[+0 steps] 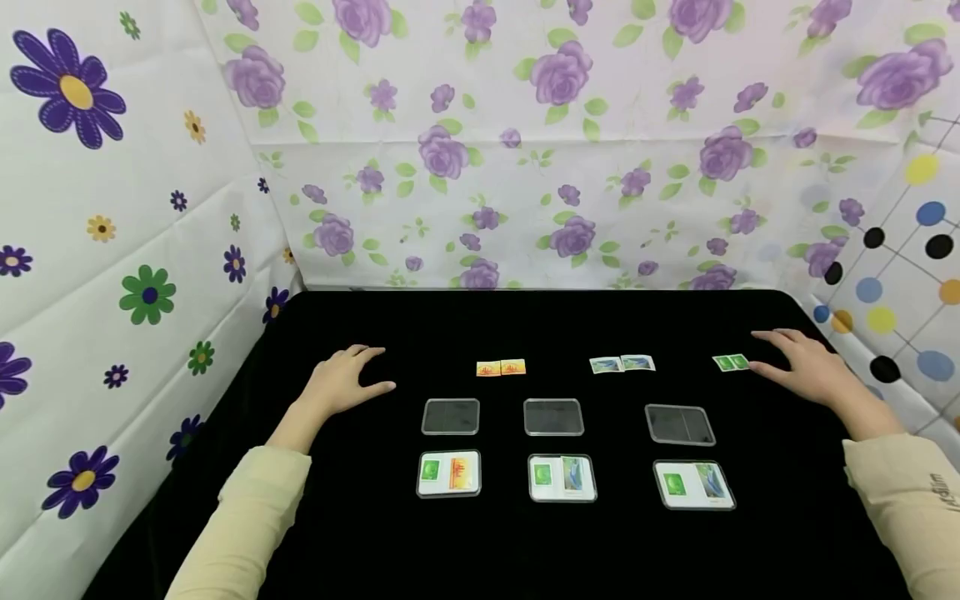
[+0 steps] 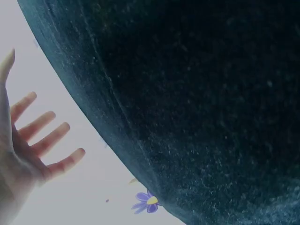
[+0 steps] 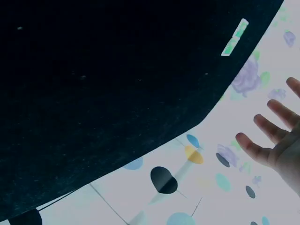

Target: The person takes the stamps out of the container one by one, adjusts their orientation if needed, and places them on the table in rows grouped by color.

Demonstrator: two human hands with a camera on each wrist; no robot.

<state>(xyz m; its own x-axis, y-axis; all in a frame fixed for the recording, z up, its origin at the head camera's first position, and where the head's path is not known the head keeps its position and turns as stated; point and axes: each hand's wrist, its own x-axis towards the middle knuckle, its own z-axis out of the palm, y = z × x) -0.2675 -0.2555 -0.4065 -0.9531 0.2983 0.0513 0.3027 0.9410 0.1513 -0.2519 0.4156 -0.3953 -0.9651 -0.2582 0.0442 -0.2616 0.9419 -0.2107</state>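
Note:
My left hand (image 1: 341, 381) is spread at the table's left side, holding nothing, its fingers straight in the left wrist view. At the right, my right hand (image 1: 810, 372) is also spread, its thumb close to a pair of green stamp-like pieces (image 1: 731, 362); contact cannot be told. Further left lie a blue landscape pair (image 1: 622, 364) and an orange pair (image 1: 501, 367). Below them run three dark-looking clear cases (image 1: 451, 417), (image 1: 553, 417), (image 1: 680, 425). Three clear cases with white inserts (image 1: 437, 488), (image 1: 552, 493), (image 1: 687, 502) form the nearest row, each showing two small pictures.
Black cloth (image 1: 495, 550) covers the table. A white sheet with purple roses (image 1: 562, 75) hangs behind it. Flower-patterned fabric (image 1: 150, 292) stands along the left side, and dotted fabric (image 1: 900, 283) along the right.

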